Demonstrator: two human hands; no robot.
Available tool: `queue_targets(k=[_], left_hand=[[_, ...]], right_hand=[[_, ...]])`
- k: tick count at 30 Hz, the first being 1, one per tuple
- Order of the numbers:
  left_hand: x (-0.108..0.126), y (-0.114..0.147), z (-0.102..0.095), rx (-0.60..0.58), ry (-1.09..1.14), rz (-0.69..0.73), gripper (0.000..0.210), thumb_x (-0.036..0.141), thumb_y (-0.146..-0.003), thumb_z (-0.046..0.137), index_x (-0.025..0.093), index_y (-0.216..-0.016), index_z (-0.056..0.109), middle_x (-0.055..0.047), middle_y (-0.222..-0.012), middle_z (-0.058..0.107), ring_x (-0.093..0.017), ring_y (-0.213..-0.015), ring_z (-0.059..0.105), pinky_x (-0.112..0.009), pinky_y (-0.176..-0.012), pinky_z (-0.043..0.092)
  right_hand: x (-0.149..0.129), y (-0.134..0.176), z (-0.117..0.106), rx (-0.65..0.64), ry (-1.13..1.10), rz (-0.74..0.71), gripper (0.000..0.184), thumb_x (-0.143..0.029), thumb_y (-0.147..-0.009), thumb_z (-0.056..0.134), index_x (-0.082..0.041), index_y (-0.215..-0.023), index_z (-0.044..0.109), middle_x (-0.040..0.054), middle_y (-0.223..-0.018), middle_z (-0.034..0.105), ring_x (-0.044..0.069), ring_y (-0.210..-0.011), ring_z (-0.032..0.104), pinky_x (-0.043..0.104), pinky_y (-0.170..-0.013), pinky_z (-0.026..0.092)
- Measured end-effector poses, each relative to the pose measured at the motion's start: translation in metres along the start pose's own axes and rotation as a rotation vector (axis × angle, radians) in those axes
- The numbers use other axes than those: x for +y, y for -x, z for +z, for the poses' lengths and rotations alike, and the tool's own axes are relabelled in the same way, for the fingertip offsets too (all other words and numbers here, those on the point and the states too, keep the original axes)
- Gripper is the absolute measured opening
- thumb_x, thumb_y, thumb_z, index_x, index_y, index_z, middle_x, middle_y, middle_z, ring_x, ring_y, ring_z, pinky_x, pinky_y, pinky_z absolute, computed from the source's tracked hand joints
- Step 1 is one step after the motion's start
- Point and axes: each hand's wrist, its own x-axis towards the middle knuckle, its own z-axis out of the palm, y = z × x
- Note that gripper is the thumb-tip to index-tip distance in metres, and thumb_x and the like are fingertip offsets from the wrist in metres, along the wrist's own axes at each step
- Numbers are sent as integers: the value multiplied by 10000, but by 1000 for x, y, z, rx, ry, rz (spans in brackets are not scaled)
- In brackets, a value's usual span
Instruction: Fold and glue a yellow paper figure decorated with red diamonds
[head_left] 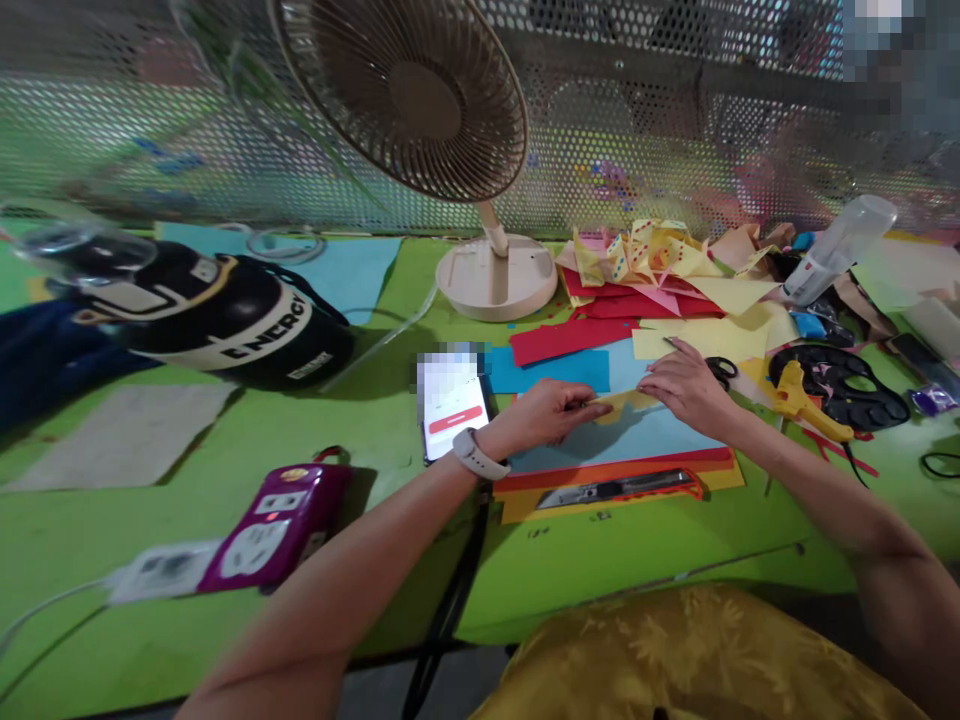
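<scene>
A small piece of yellow paper (624,405) is stretched between my two hands, above a light blue sheet. My left hand (551,412), with a white watch on its wrist, pinches the paper's left end. At the other end, my right hand (688,385) has its fingertips closed on the paper. The light blue sheet (637,440) lies on red, orange and yellow sheets. Along the near edge of that stack rests a box cutter (622,488) with an orange trim. Just beyond my hands are a blue paper strip (551,371) and a red one (574,340).
A phone (451,400) lies by my left wrist. Behind it stands a desk fan (499,275). A big black bottle (247,320) and a purple power block (274,525) occupy the left. Paper scraps (652,250), scissors (722,373) and a yellow glue gun (806,402) are at right.
</scene>
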Motion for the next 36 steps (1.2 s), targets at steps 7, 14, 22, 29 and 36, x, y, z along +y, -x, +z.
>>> queue_targets(k=[7, 14, 22, 29, 36], left_hand=[[-5, -3, -3, 23, -3, -28, 471, 603, -870, 491, 203, -622, 487, 61, -425, 430, -105, -357, 467, -206, -385, 313], [-2, 0, -12, 373, 194, -9, 374, 484, -850, 581, 147, -986, 665, 83, -412, 467, -90, -311, 427, -177, -328, 318], [10, 6, -23, 709, 337, 35, 203, 317, -872, 574, 138, -889, 668, 90, -350, 433, -71, -262, 380, -155, -283, 274], [17, 12, -23, 645, 343, -5, 331, 374, -892, 583, 171, -631, 557, 86, -349, 407, -44, -271, 359, -149, -309, 267], [12, 11, -17, 606, 391, -55, 399, 433, -859, 614, 186, -563, 514, 87, -338, 390, -42, -269, 329, -156, -301, 251]], right_hand=[[5, 1, 12, 36, 13, -12, 253, -319, -994, 496, -243, -953, 734, 34, -927, 757, 185, -1007, 675, 500, -1119, 368], [3, -7, -20, 197, -137, 77, 232, -258, -966, 539, -244, -1134, 698, 55, -1113, 747, 214, -1136, 653, 476, -1061, 453], [-15, -5, -110, 507, -360, 312, 207, -319, -931, 602, -267, -1094, 719, 0, -920, 764, 172, -883, 721, 384, -882, 575], [-12, 27, -131, 348, -151, 302, 182, -309, -917, 609, -281, -1035, 744, 6, -874, 768, 180, -831, 717, 351, -814, 580], [0, 75, -133, 252, 41, 290, 171, -233, -916, 598, -246, -995, 748, 35, -916, 773, 178, -827, 714, 325, -754, 574]])
